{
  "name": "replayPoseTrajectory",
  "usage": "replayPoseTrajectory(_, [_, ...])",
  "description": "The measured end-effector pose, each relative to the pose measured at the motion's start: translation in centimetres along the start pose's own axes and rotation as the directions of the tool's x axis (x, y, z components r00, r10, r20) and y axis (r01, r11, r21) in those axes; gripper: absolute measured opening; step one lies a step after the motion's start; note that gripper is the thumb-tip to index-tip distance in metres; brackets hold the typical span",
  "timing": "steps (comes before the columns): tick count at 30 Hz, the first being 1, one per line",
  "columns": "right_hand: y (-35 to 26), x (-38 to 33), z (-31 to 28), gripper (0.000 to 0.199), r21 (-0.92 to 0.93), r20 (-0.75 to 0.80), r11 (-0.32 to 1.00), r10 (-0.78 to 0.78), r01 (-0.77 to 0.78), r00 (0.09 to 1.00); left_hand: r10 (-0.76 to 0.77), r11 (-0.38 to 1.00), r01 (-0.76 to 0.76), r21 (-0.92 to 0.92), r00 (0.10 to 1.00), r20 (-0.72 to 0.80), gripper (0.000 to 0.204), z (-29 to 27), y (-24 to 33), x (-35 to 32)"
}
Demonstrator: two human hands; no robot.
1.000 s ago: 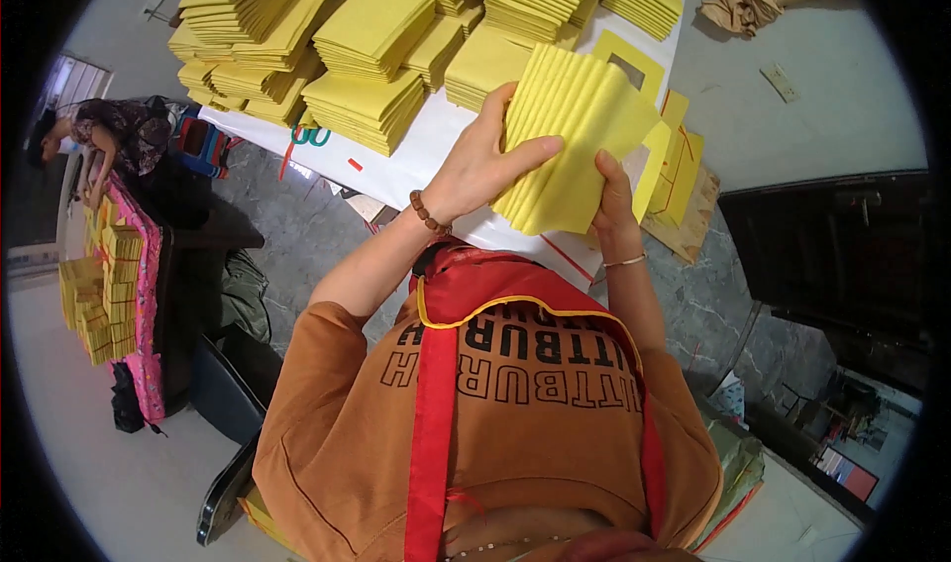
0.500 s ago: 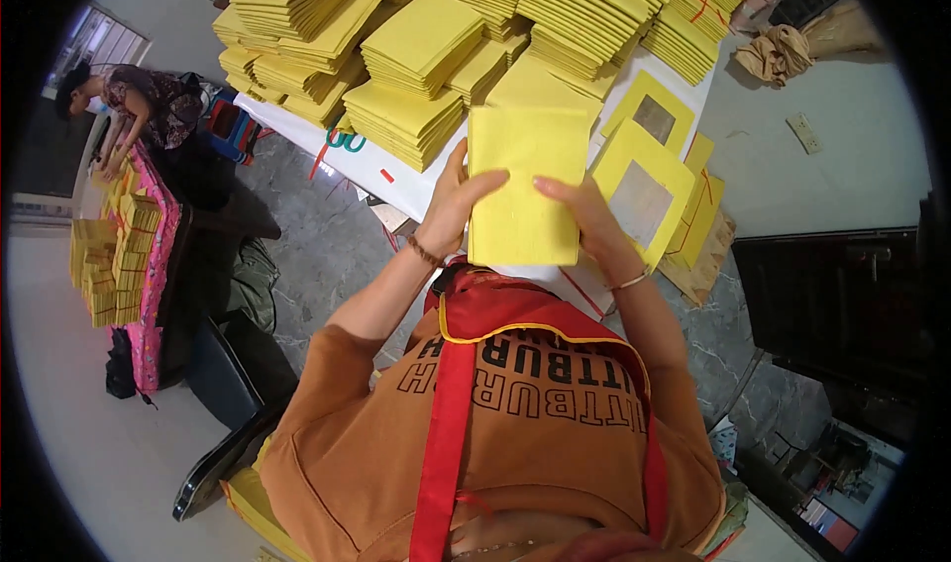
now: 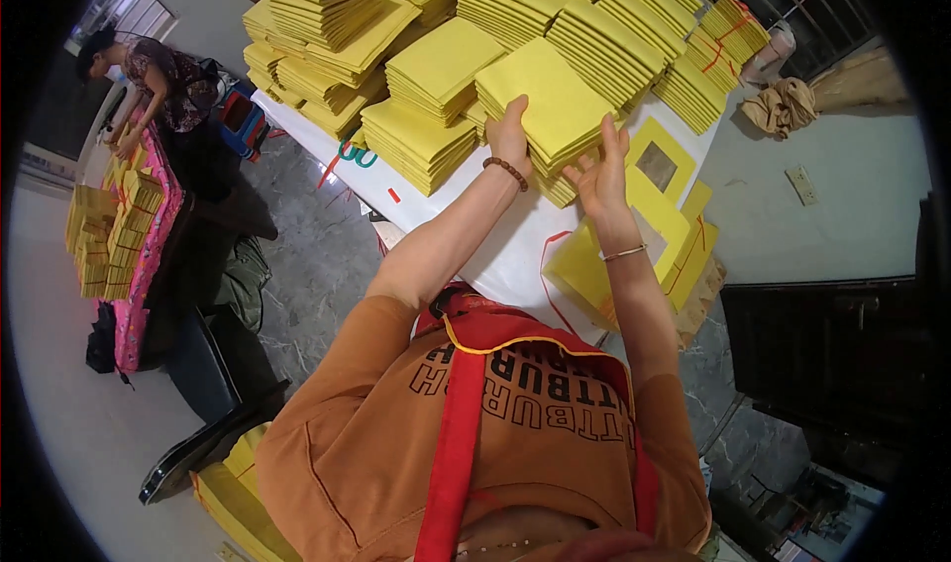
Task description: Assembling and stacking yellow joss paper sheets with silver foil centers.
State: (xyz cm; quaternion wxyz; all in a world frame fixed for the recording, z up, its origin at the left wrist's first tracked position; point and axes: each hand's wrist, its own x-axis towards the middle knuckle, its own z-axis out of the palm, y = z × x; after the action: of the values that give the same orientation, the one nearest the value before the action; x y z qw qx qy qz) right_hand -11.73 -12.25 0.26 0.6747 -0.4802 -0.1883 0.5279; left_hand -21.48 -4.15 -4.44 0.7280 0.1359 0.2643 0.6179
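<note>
A thick stack of folded yellow paper sheets (image 3: 548,97) rests on a lower yellow pile at the middle of the table. My left hand (image 3: 509,141) grips its near left edge, thumb on the top sheet and the other fingers partly hidden at the side. On a wrist above it is a brown bead bracelet (image 3: 505,171). My right hand (image 3: 602,174) is at the stack's right corner, its fingers stretched and apart, touching or close to the side of the sheets. A thin bangle (image 3: 624,252) circles that wrist.
Several yellow stacks (image 3: 428,151) crowd the white table (image 3: 475,227). Green-handled scissors (image 3: 357,153) lie at its left. Yellow sheets with cut-out windows (image 3: 659,210) lie at the right. A person (image 3: 163,82) works at a pink-covered table (image 3: 151,265) on the left. A dark chair (image 3: 203,364) stands behind.
Both hands have moved forward and away from my chest. The yellow sheets held between them now sit on the pile, and my right fingers have spread from their grip.
</note>
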Motion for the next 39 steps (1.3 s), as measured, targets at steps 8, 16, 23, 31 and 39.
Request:
replayPoseTrajectory(8, [-0.2, 2.3, -3.2, 0.058, -0.029, 0.071, 0.988, 0.156, -0.155, 0.985, -0.060, 0.986, 0.049, 0.158, 0.996, 0.063, 0.040, -0.3, 2.1, 0.1])
replayPoseTrajectory(16, [1.3, 2.9, -1.3, 0.065, 0.044, -0.106, 0.992, 0.126, -0.122, 0.986, 0.004, 0.989, -0.003, 0.150, 1.000, -0.009, 0.042, -0.1, 0.7, 0.2])
replayPoseTrajectory(23, [0.3, 2.9, -3.6, 0.053, -0.054, 0.026, 0.984, 0.169, -0.167, 0.985, -0.218, 0.957, 0.198, 0.212, 0.973, 0.076, 0.043, -1.1, 3.2, 1.8])
replayPoseTrajectory(31, [0.3, 3.7, -3.0, 0.058, -0.042, 0.211, 0.962, 0.273, -0.271, 0.939, -0.261, 0.941, 0.234, 0.244, 0.962, 0.085, 0.043, -1.8, 4.0, 1.4])
replayPoseTrajectory(39, [2.4, 2.6, -0.8, 0.070, 0.153, -0.119, 0.987, 0.069, -0.050, 0.990, -0.039, 0.999, 0.038, -0.004, 0.994, -0.101, 0.062, -1.2, -1.1, 1.4])
